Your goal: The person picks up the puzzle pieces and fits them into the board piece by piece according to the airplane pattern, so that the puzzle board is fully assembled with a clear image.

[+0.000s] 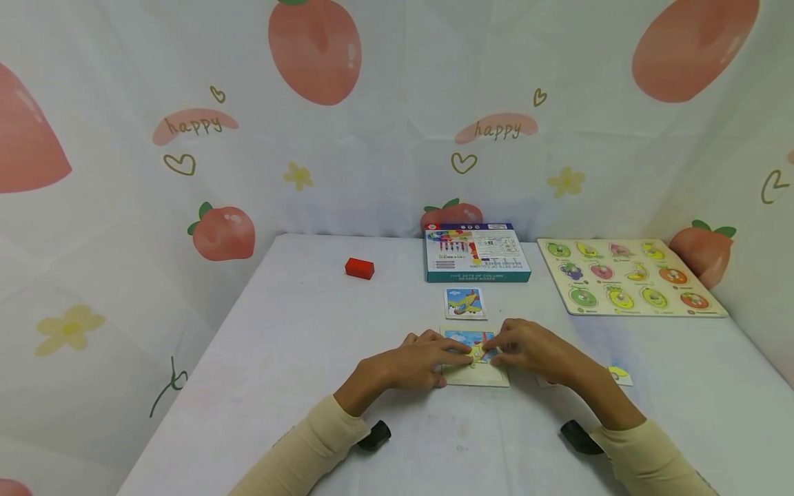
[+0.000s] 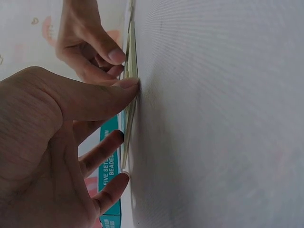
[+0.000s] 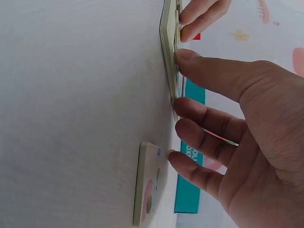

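A pale puzzle board lies flat on the table, a partly built blue-and-yellow picture in it. My left hand comes over its left side, thumb and index finger pinching a yellow puzzle piece. From the right, my right hand pinches the same area with thumb and index finger; its other fingers are loosely bent. The fingertips cover part of the picture. In the left wrist view the thumb overlaps the board's edge. Just behind the board lies an airplane picture card.
Loose puzzle pieces lie right of the board, one partly under my right arm. A teal-edged box stands at the back. A fruit puzzle board is at the back right, a red block at the back left.
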Demonstrator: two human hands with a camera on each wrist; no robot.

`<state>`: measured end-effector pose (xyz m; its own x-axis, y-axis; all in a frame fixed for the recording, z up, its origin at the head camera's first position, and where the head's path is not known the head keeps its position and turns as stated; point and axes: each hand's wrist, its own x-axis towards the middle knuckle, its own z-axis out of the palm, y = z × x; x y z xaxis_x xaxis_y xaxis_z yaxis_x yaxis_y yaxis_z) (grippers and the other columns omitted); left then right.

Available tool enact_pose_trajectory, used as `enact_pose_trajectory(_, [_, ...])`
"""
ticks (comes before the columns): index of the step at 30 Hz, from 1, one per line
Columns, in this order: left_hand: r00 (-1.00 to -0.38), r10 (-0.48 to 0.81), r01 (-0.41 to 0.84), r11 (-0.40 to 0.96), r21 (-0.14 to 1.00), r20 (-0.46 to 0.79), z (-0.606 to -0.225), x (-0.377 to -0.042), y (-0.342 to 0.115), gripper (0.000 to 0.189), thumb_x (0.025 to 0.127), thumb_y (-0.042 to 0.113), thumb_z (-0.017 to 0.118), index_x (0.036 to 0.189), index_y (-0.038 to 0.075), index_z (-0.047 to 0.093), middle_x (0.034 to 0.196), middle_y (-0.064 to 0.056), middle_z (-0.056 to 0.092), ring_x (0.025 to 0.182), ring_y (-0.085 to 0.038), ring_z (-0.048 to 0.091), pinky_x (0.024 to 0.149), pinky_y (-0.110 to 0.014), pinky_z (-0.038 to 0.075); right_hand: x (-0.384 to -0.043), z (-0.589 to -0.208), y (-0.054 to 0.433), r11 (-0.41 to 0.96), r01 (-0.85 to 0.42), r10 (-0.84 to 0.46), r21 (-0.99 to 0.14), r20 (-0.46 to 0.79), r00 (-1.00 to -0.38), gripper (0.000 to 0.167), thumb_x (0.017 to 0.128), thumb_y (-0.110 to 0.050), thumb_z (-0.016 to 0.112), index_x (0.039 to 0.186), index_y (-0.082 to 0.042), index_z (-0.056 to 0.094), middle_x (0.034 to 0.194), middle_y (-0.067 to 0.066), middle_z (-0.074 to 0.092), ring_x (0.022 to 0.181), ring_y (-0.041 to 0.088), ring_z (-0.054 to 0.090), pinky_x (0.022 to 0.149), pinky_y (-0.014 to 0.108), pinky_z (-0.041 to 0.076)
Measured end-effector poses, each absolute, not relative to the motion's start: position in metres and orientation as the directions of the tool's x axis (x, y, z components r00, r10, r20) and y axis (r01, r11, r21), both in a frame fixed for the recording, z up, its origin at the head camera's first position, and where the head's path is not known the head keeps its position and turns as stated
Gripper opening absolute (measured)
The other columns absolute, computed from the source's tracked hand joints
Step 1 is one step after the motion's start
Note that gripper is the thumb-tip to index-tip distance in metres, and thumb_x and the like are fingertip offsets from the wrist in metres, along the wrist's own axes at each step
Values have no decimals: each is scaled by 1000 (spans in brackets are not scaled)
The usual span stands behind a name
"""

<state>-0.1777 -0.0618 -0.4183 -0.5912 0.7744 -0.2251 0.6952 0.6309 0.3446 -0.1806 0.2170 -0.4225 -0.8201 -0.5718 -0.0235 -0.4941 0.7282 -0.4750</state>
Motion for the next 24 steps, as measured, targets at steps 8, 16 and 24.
enact_pose_trajectory(8, [-589,776,695,629,348,-226,-418,-177,-62,61,103,24,68,160,36,49,165,20,41,149,-17,37,106,-38,39,-179,-424,215,747,-466,-546,-474,-37,-837,21,94,-28,82,114,-22,84,99,-12,67,90,8,58,82,29,53])
enact_pose_trajectory(16, [-608,765,663,636,395,-210,-422,-178,-61,59,102,22,69,157,34,53,164,19,44,147,-17,38,105,-36,39,-180,-423,214,747,-451,-526,-488,-19,-850,30,92,-27,84,119,-12,81,89,-10,60,80,5,53,72,27,49])
enact_pose_trajectory(24, [-592,794,692,587,419,-134,-423,-179,-50,54,101,10,66,151,29,61,156,16,55,137,-16,47,92,-28,38,-179,-424,214,711,-460,-524,-532,36,-851,31,90,-25,86,116,-10,81,85,-10,59,78,4,52,70,26,48])
